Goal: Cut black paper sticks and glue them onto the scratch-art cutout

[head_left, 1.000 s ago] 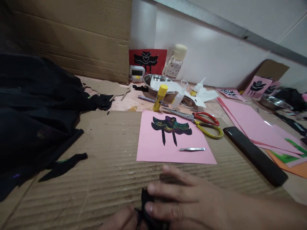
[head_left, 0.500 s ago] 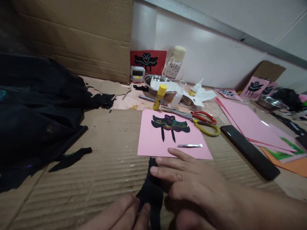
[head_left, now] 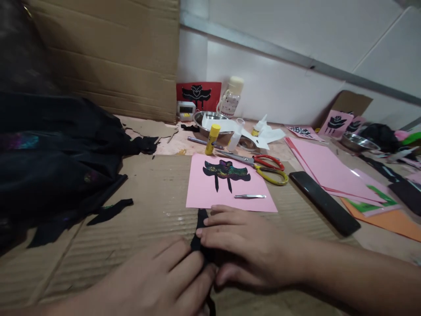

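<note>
A strip of thin black cloth (head_left: pixel 199 237) lies on the corrugated cardboard, mostly covered by both hands. My left hand (head_left: pixel 177 272) is closed on its near part, fingertips pinched together. My right hand (head_left: pixel 243 241) presses its fingers along the far part of the strip, with the thumb beside my left fingertips. Just beyond them lies a pink card (head_left: pixel 197 184) bearing a black, glittery flower-like shape (head_left: pixel 226 171) with two thin legs. Silver tweezers (head_left: pixel 250 196) rest on the card. Scissors (head_left: pixel 263 164) with red and yellow handles touch its far right side.
A yellow glue stick (head_left: pixel 213 139) stands behind the card. Farther back are a metal bowl (head_left: pixel 200 123) and a bottle (head_left: pixel 232 96). A dark phone (head_left: pixel 324 202) and pink sheets (head_left: pixel 329 169) lie right. Black fabric (head_left: pixel 59 175) is heaped left on the cardboard (head_left: pixel 158 184).
My left hand has come farther into view and up along the black cloth. My right thumb has drawn in beside the left fingertips. The view has shifted slightly.
</note>
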The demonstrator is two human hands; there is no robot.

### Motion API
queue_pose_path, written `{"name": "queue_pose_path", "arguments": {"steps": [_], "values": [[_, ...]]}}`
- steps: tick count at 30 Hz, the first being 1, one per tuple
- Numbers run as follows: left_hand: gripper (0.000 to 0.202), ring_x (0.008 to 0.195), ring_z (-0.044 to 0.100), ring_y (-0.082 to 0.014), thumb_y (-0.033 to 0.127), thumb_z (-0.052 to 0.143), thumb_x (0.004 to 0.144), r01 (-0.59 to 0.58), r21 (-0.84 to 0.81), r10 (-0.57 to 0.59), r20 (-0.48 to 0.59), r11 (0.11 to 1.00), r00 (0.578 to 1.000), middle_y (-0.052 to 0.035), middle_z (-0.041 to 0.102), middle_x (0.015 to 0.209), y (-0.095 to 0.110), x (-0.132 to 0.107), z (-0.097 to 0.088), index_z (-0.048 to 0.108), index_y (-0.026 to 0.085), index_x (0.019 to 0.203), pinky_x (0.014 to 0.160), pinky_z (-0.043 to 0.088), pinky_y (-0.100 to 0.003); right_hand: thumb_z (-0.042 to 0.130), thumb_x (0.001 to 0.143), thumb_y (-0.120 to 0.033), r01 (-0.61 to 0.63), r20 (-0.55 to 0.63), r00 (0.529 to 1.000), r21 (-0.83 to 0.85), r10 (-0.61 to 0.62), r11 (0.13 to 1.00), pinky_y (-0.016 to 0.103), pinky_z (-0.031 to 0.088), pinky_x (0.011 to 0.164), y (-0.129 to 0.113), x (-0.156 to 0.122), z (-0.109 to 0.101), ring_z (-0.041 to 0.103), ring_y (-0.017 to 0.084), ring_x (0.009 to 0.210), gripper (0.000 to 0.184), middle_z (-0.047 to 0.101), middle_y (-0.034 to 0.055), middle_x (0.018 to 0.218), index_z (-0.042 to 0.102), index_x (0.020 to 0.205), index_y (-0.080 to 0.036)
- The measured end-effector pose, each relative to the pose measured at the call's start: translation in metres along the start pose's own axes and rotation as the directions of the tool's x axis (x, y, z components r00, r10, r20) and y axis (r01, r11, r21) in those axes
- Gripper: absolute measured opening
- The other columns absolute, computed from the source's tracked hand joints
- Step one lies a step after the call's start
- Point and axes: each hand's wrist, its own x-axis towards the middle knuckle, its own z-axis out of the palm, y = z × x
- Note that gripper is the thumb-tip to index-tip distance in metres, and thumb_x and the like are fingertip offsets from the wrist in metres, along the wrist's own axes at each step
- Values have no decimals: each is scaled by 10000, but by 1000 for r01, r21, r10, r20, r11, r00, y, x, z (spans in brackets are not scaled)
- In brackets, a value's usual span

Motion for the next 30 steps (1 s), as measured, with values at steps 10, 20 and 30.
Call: {"name": "queue_pose_path", "arguments": {"steps": [10, 20, 30], "values": [[233, 873, 712, -205, 388, 627, 1057, 577, -666, -429, 398, 473, 811, -15, 808, 943, -36, 38, -10, 769, 236, 954, 788, 534, -287, 586, 1107, -623, -395, 114, 918, 302, 379, 867, 563, 478, 1241, -11, 13, -17, 687, 337, 1357, 626, 732, 220, 1457, 648, 1489, -131], [589, 858, 702, -221, 717, 953, 666, 619, -781, -654, 514, -87, 556, -57, 806, 923, -66, 76, -33, 791, 199, 895, 816, 542, -327, 690, 775, -992, -470, 175, 814, 759, 554, 451, 335, 610, 798, 13, 37, -23, 762, 216, 827, 865, 808, 82, 947, 759, 1003, -161], [781, 742, 726, -208, 929, 880, 608, 599, -778, -652, 556, -189, 516, -54, 834, 809, -64, 57, -19, 822, 202, 887, 739, 566, -321, 924, 867, -454, -493, 213, 709, 832, 672, 256, 271, 609, 695, -6, 30, -8, 774, 171, 740, 322, 832, 43, 831, 753, 885, -182]]}}
